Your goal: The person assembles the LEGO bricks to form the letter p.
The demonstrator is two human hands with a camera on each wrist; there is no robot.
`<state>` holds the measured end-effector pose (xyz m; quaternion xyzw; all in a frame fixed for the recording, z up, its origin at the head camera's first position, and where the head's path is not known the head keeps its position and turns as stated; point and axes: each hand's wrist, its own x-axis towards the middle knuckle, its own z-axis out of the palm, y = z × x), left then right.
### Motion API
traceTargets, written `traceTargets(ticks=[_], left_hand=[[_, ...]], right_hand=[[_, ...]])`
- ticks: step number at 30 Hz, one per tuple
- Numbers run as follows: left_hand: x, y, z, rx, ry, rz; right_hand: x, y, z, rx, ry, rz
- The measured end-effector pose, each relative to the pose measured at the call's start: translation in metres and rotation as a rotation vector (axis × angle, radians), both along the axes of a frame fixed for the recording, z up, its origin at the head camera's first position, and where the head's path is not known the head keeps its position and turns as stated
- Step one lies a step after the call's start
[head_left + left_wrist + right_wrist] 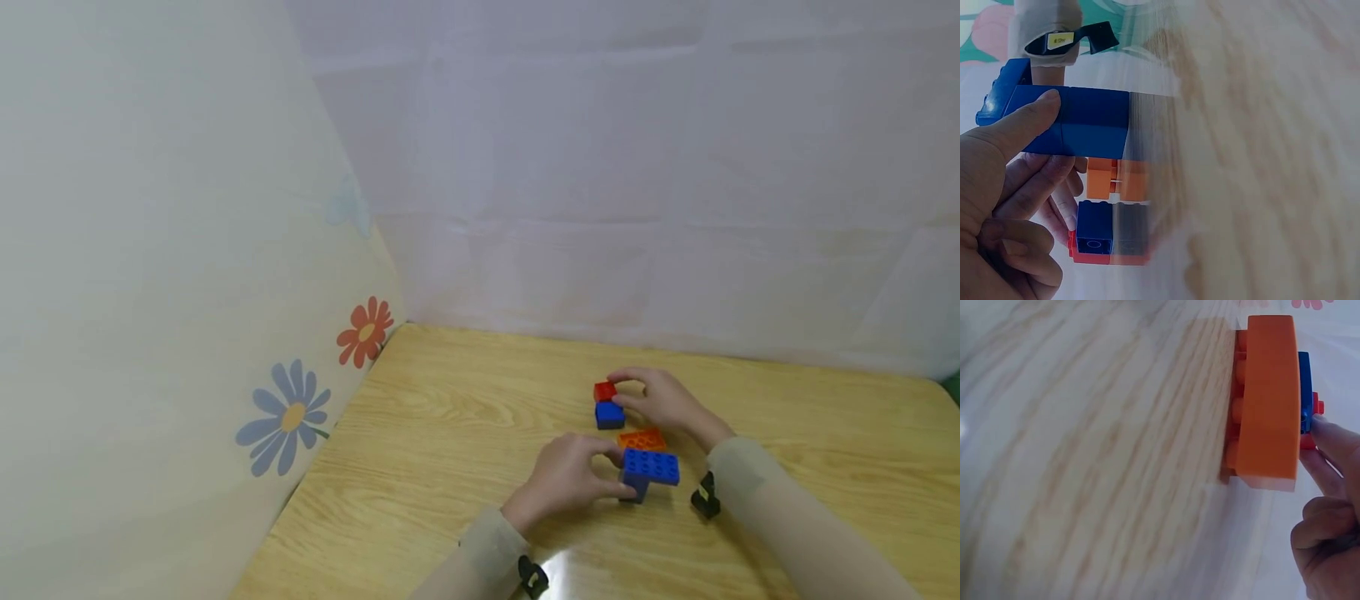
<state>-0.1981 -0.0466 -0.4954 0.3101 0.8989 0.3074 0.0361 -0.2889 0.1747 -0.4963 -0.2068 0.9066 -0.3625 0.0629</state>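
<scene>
My left hand (567,473) grips a blue brick build (651,467), with thumb and fingers on opposite sides of its narrow lower part. A wider studded blue brick lies across the top and overhangs to the right. My right hand (663,402) reaches farther back and pinches a small red brick (603,391) between thumb and fingers. Right in front of that red brick sits a small blue brick (610,416). Between the hands an orange brick (1269,400) lies upside down, studs toward the table; its hollow underside faces up in the head view.
The wood-grain table (420,400) runs back to a pale hanging sheet (525,167). At the left stands a light panel (150,208) printed with flowers. Each sleeve carries a black wrist strap, such as the strap on the right wrist (706,496).
</scene>
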Motion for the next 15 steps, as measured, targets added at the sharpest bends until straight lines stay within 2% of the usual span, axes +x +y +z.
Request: traceTargets(ticks=[10,15], left_hand=[[0.0011,0.0016,0.0012,-0.006,0.003,-0.004],[0.0011,0.0019,0.0021,-0.011,-0.01,0.003]], right_hand=[[0.0017,0.0024,-0.001,-0.04,0.011,-0.043],[0.0037,0.0053,0.0043,-0.071,0.061,-0.062]])
